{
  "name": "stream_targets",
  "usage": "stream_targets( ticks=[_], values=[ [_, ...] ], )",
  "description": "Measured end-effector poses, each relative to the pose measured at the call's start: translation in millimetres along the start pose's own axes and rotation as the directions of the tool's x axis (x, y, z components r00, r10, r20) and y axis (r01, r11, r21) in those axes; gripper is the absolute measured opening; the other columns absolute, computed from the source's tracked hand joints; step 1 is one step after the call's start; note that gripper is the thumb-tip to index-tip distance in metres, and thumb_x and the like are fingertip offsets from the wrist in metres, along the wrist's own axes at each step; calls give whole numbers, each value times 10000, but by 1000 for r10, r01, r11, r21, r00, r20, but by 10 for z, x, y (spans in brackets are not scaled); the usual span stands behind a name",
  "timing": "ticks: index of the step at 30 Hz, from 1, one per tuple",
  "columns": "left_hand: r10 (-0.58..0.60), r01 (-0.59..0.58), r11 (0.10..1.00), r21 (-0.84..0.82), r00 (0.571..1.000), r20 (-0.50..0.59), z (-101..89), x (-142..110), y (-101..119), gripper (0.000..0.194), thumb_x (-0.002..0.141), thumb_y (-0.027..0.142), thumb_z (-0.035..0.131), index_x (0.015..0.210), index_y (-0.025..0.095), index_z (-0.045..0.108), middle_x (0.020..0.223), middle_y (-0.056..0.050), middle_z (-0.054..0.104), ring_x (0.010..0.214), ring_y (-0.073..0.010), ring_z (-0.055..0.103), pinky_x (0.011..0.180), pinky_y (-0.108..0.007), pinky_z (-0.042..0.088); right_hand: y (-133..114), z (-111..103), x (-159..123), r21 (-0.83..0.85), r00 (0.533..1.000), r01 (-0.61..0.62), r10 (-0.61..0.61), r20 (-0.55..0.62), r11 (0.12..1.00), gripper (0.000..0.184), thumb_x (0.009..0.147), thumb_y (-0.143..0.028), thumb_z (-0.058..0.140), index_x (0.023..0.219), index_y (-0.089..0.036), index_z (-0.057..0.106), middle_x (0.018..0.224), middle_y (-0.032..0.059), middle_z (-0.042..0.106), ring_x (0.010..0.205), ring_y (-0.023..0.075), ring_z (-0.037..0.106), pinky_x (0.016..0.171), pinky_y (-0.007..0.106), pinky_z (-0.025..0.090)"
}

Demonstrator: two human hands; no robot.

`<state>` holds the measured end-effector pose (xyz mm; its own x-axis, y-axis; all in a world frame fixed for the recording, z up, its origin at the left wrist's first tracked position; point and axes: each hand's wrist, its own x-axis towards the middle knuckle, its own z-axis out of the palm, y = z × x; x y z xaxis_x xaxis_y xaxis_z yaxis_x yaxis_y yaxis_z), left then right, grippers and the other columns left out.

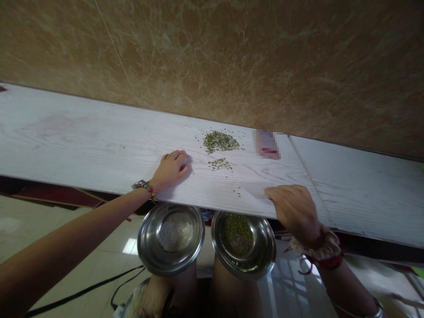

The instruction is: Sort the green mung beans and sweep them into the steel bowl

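In the head view, the work seemed unfinished: green beans (220,142) lay in 2 main patches on the white board (82,145), with some strays; more were in 1 steel bowl (264,243). Pale grains (175,234) sat in 1 other bowl (149,240). The left hand (172,169) rested half-curled, the right hand (294,207) bent; whether either gripped something could not be told.

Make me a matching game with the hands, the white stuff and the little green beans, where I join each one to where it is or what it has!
1. left hand
2. right hand
3. bowl of white grains
4. biggest patch of green beans

A. next to the bowl of green beans
B. has a red band below its wrist
C. spread on the white board
D. has a beaded bracelet

Pairs: 1-D, 2-B, 3-A, 4-C
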<state>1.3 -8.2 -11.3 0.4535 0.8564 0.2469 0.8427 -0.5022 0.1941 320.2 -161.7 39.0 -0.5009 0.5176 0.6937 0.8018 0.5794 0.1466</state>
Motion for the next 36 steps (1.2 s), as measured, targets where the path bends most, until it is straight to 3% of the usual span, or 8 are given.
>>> stream_targets(
  ticks=[11, 22, 29, 36],
  values=[
    [3, -3, 1000, 13, 1000, -11, 11, 1, -7, 398, 869, 300, 411, 1167, 123, 606, 1315, -155, 556, 1229, -294, 493, 1035, -463, 374, -87, -80, 0, 15, 999, 33, -33, 27, 999, 256, 840, -21, 465, 993, -164, 611, 824, 40, 726, 768, 166, 635, 729, 323, 438],
    [14, -14, 1000, 12, 1000, -22, 11, -1, 4, 414, 870, 295, 406, 1165, 89, 610, 1294, -183, 566, 1217, -314, 503, 1020, -483, 386, 73, 113, 109, -133, 999, 30, -35, -32, 991, 212, 827, -8, 519, 931, -167, 614, 771, 35, 722, 742, 161, 637, 722, 308, 436],
    [15, -15, 1000, 6, 1000, -14, 9, 1, -2, 412, 871, 304, 408, 1166, 95, 606, 1298, -179, 565, 1234, -314, 489, 1028, -490, 377, -40, 128, 96, -44, 998, 58, -58, 6, 997, 227, 859, -30, 463, 971, -164, 609, 802, 37, 721, 767, 160, 621, 730, 312, 432],
    [16, -16, 1000, 5, 1000, -20, 25, 2, -22, 415, 866, 312, 401, 1164, 104, 601, 1303, -180, 559, 1222, -304, 501, 1024, -486, 379, 94, 243, 215, -178, 998, 50, -58, -37, 983, 205, 842, -21, 516, 944, -167, 616, 769, 31, 720, 746, 154, 628, 733, 308, 418]
  ],
)
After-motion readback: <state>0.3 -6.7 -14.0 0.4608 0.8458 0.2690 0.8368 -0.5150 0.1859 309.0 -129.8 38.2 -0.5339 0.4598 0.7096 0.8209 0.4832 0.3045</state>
